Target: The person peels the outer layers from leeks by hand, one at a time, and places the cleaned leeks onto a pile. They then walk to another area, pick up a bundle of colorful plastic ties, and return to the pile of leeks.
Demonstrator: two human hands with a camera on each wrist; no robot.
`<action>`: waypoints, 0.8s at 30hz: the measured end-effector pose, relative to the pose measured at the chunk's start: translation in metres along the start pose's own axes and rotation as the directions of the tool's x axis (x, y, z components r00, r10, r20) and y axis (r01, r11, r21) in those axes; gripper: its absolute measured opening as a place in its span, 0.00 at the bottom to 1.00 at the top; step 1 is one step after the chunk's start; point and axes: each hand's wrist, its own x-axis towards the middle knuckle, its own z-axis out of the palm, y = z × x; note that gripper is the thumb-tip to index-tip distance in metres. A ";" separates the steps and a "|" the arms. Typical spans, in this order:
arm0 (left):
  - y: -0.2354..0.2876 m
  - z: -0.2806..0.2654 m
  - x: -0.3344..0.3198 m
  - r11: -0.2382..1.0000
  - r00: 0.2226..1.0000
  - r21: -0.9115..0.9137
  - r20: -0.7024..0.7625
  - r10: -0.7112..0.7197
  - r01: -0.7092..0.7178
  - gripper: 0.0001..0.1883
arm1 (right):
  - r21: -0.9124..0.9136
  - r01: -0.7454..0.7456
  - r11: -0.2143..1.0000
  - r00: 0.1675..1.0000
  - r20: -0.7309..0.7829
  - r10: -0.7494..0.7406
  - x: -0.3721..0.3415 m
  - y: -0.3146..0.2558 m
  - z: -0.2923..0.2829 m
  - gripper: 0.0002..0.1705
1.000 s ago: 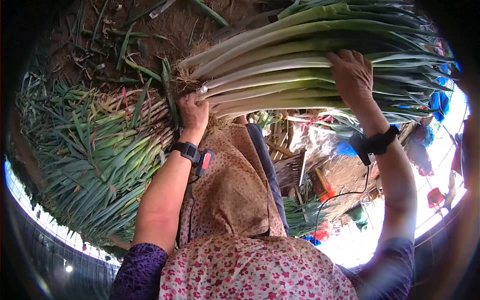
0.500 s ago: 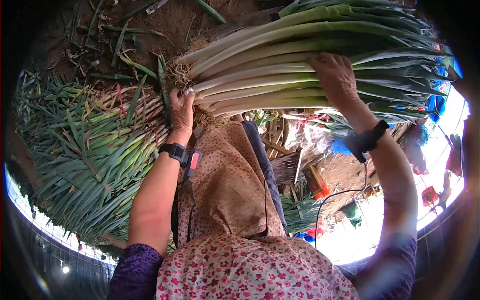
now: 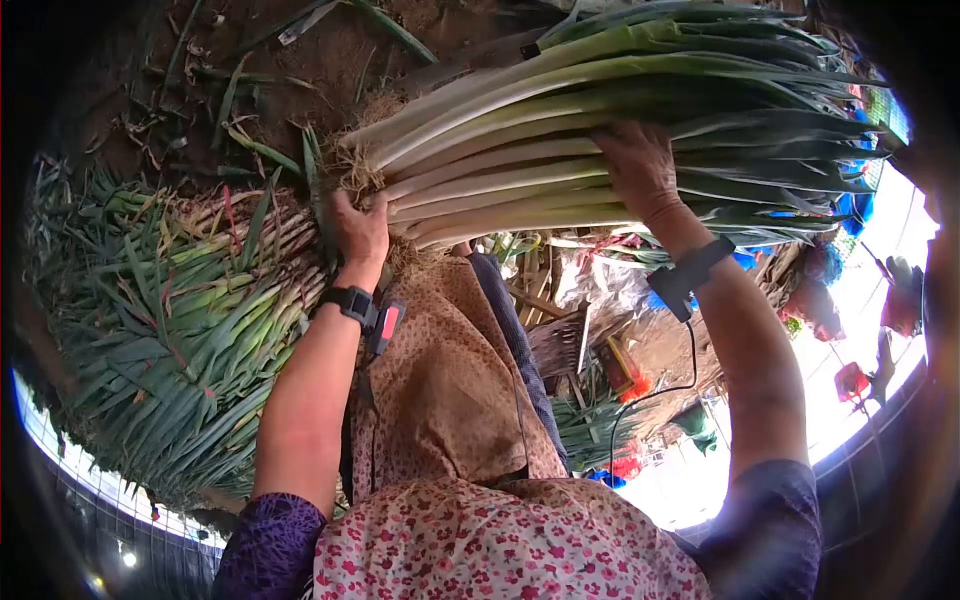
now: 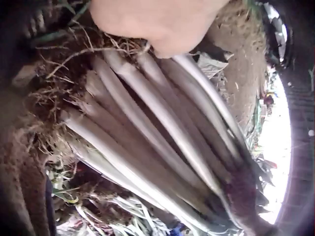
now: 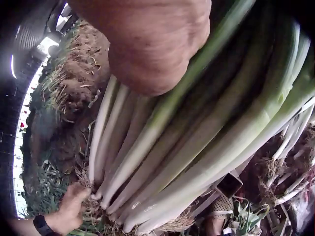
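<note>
A thick bundle of leeks (image 3: 520, 150) lies across the front of the body in the head view, white stems and roots to the left, dark green leaves to the right. My left hand (image 3: 362, 235) is at the root ends, thumb and fingers spread, fingertips against the roots (image 5: 101, 216). Farther along the stems, my right hand (image 3: 640, 172) lies over the middle of the bundle. Its fingers curl down among the stalks, and their tips are hidden. The right wrist view shows the stems (image 5: 162, 162) fanned side by side below that hand.
A large pile of green onions with reddish stems (image 3: 180, 310) lies to the left. Loose leaves (image 3: 230, 100) are scattered on the bare soil behind. A red and yellow packet (image 3: 622, 368) and a slatted wooden piece (image 3: 560, 345) lie right of the apron (image 3: 440, 400).
My right hand has moved left along the stalks, its fingers now deeper among them. The left hand has shifted slightly left and down, staying at the root ends.
</note>
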 end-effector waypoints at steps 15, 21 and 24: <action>0.036 0.018 0.048 0.841 0.835 0.007 0.120 0.537 -0.542 0.31 | 0.096 -0.041 0.995 0.991 -0.120 0.052 0.058 0.017 -0.046 0.18; 0.038 0.008 0.051 0.830 0.817 -0.067 0.149 0.557 -0.554 0.31 | -0.358 0.037 0.933 0.991 0.134 0.012 0.122 0.036 -0.037 0.20; 0.030 0.004 0.072 0.838 0.792 -0.146 0.275 0.545 -0.526 0.30 | -0.484 0.073 0.872 0.982 0.188 0.022 0.112 0.039 -0.031 0.22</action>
